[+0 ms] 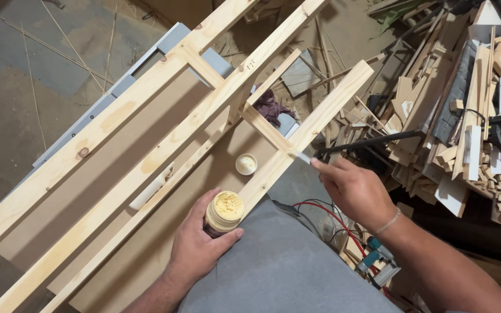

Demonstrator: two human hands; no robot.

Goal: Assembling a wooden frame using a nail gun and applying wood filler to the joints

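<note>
Sawdust-strewn floor and an offcut pile at 3 o'clock surrounded a pine frame. Left hand was clamped on an open filler jar at 6 o'clock; right hand pinched a thin blade against a rail joint. Jar lid lay off; filling appeared underway, other joints remaining.

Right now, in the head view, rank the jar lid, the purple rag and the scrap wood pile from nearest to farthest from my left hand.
From the left hand:
1. Jar lid, just above it on the board.
2. Purple rag, farther up, inside the frame.
3. Scrap wood pile, far right.
</note>
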